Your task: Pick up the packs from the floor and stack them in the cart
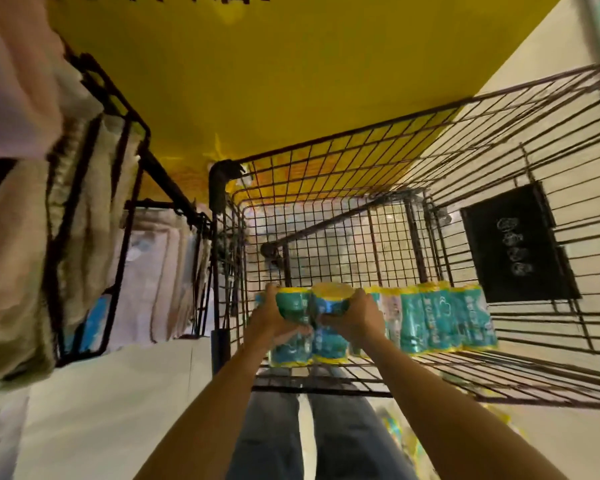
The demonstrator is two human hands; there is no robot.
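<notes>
Both my hands reach into the dark wire cart (pixel 326 174) and hold one teal-and-yellow pack (pixel 312 303) low over the cart's floor. My left hand (pixel 267 317) grips its left end and my right hand (pixel 357 317) grips its right end. Under and beside the held pack, a row of several like packs (pixel 440 320) lies on the cart floor, running to the right. More packs (pixel 406 434), blurred, show on the floor outside the cart at the lower right, beside my legs.
A black wire rack (pixel 125 188) filled with pale bagged goods stands to the left of the cart. Yellow floor (pixel 257 81) lies beyond the cart, pale floor to the right. A black placard (pixel 516 244) hangs on the cart's right wall.
</notes>
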